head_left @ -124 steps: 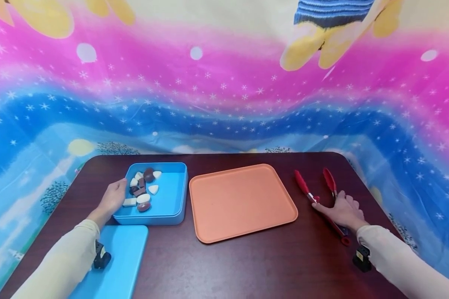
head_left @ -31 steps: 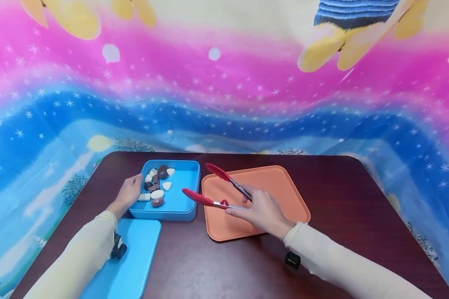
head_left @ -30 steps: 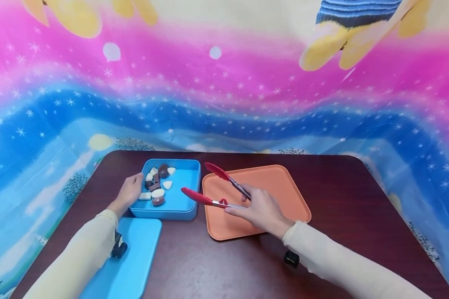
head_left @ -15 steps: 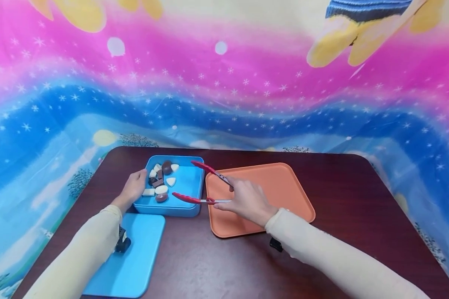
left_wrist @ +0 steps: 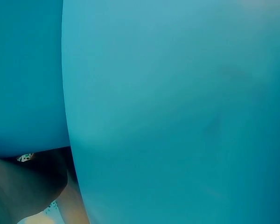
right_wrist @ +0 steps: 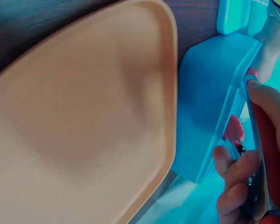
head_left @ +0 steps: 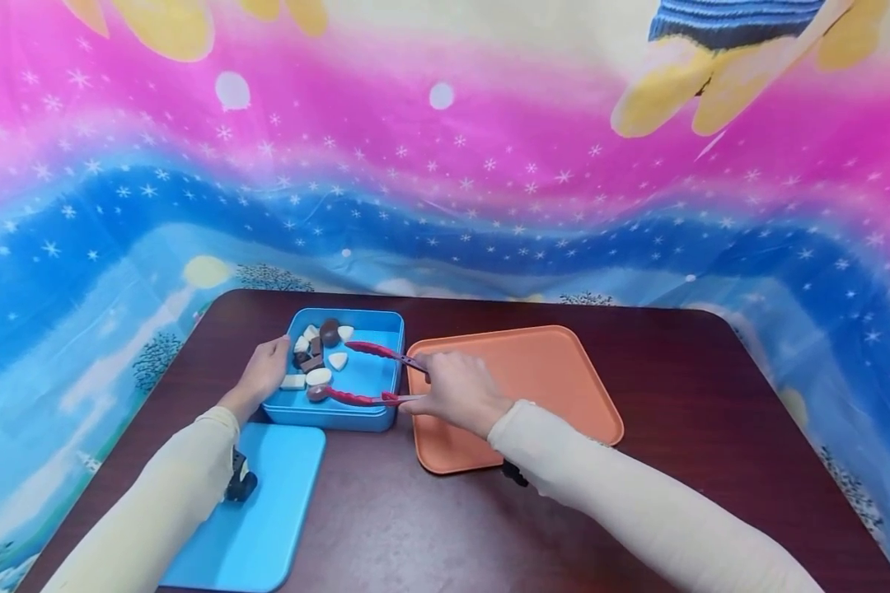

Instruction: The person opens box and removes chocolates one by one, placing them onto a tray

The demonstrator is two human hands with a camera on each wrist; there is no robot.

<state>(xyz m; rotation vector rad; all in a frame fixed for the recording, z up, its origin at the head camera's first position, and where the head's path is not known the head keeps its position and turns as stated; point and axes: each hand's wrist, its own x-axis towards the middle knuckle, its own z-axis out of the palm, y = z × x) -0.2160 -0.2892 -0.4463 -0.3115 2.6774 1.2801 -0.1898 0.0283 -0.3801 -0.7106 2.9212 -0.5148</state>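
Note:
My left hand [head_left: 263,371] holds the left wall of a blue box [head_left: 334,418]; in the left wrist view only part of that hand [left_wrist: 23,191] shows. Brown and white chocolate-like pieces [head_left: 311,362] lie mostly in the box's left half. My right hand [head_left: 456,391] grips tongs [head_left: 371,350] with red tips, their arms spread apart over the box. The lower tip is beside a reddish-brown oval piece [head_left: 316,393], the upper one near a small white piece [head_left: 345,333]. A white triangular piece [head_left: 337,361] sits between the two tips. Touching cannot be told.
An orange tray [head_left: 534,371] lies right of the box, under my right hand and forearm. The blue lid [head_left: 267,511] lies in front of the box, beneath my left forearm. A patterned cloth [head_left: 445,189] hangs behind the dark table [head_left: 682,387].
My right hand picked up the tongs from the table's right side and carried them left across the tray. In the last second their tips moved into the box. The left hand stayed at the box.

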